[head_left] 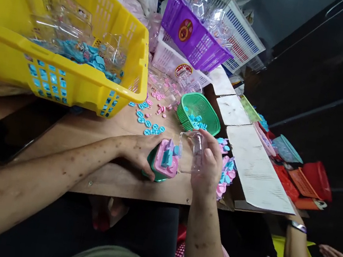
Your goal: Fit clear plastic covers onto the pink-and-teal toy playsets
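One pink-and-green toy near the front edge of the desk: left hand has fingers wrapped round it, right hand has fingers closed on a clear cover just beside it. Looks like cover fitting, not seated; next move probably needs it squared to the toy. Toy's base partly hidden; can't tell whether they touch.

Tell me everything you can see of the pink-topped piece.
The pink-topped piece looks plastic: a rounded pink top over a green lower part, with blue and lilac parts standing on it. It is upright near the table's front edge, the left hand curled around its side. Whether the clear cover touches it, I can't tell.
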